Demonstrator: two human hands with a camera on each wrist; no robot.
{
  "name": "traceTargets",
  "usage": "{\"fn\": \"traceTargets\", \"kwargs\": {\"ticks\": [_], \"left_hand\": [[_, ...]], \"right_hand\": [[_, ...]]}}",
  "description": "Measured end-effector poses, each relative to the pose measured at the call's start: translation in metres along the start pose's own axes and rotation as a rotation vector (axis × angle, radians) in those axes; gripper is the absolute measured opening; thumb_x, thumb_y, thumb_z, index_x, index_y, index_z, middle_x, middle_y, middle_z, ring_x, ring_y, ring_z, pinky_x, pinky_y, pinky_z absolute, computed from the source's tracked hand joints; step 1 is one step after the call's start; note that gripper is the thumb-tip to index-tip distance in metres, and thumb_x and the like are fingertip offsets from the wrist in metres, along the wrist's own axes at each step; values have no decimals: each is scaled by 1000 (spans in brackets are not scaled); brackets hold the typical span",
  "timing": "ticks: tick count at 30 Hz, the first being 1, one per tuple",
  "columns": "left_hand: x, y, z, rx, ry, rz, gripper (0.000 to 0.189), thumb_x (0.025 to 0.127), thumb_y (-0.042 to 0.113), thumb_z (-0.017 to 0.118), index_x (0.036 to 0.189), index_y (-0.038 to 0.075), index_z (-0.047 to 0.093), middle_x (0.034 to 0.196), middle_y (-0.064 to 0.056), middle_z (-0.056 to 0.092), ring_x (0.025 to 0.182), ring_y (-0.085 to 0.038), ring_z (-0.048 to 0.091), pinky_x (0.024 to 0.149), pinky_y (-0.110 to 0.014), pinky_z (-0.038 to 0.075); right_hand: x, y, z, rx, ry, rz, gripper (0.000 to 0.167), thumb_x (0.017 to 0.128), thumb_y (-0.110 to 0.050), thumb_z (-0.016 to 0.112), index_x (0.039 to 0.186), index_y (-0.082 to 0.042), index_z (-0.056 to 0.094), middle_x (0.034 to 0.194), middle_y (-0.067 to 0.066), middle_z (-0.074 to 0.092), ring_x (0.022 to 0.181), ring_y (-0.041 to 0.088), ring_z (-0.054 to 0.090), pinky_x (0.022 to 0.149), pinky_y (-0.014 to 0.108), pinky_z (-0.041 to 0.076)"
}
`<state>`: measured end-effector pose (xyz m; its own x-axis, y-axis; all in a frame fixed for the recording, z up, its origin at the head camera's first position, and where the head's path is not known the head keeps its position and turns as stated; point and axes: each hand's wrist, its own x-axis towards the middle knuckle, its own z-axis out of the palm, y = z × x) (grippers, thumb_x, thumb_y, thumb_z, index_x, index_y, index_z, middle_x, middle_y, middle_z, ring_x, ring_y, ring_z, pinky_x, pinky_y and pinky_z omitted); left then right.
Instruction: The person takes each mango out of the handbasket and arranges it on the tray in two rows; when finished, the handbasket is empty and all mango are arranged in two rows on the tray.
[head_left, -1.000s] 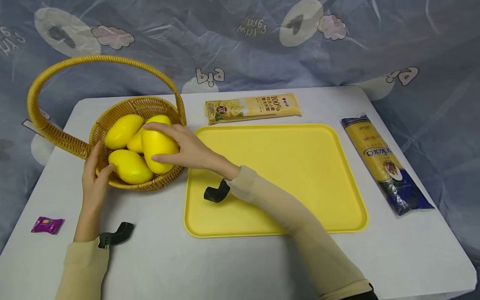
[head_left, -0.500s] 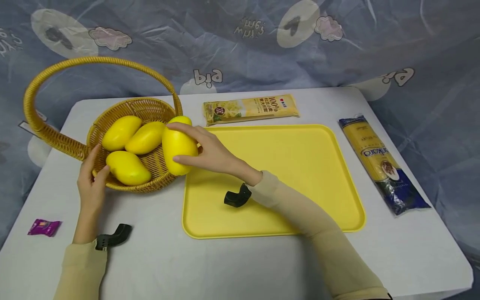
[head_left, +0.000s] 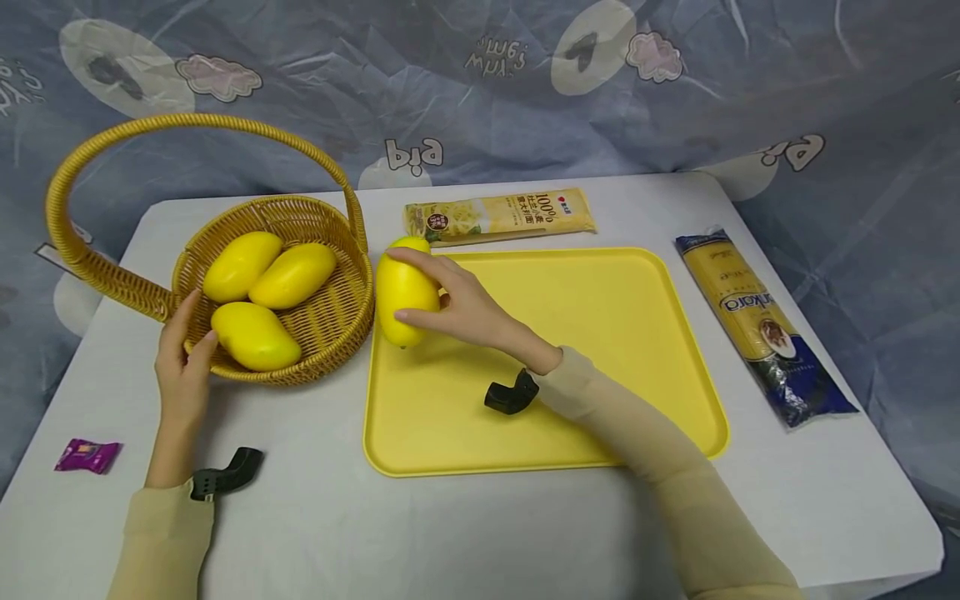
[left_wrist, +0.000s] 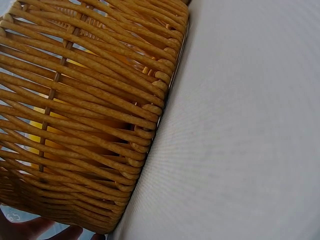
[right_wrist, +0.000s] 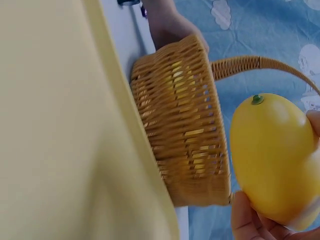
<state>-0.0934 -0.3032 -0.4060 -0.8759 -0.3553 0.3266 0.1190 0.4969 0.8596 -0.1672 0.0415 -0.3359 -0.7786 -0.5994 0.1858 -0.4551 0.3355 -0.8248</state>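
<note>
We saw 1 mango (head_left: 406, 293) out of the wicker basket (head_left: 339, 353), held above the yellow tray (head_left: 570, 358) at its far-left corner; 3 mangoes (head_left: 258, 338) lay inside, so we judged the transfer unfinished. The right arm (head_left: 637, 429) stretched leftward, the right hand (head_left: 472, 305) pinching that fruit; the left hand (head_left: 184, 367) touched the basket, thumb and forefinger spread.

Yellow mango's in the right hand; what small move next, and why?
Probably ease the oval yellow mango toward the middle of the yellow rectangular tray: the right hand holds it raised at the tray's left end, beside the woven wicker basket.
</note>
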Motion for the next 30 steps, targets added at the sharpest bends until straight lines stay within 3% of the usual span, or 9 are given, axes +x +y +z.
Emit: {"fn": "traceTargets", "kwargs": {"ticks": [8,14,30], "left_hand": [[0,-1,0,0,-5,-8,50,92,14,41,141,23,43,148,4,40,133,1,32,110,-15,20],[0,-1,0,-4,-8,-6,50,92,13,41,141,22,43,148,3,39,134,0,31,111,-16,20],[0,-2,0,-20,-18,-14,51,92,13,40,142,21,41,149,4,38,135,0,30,112,-17,18]], "right_hand": [[-9,14,-8,-33,20,54,69,83,-28,68,144,-31,35,138,10,43,107,20,51,77,33,54],[-16,25,-14,-73,36,109,69,84,-29,68,144,-32,34,129,14,42,106,22,46,77,31,53],[-24,59,-30,-131,81,242,66,85,-34,65,142,-36,32,131,18,37,105,30,46,81,44,48]]}}
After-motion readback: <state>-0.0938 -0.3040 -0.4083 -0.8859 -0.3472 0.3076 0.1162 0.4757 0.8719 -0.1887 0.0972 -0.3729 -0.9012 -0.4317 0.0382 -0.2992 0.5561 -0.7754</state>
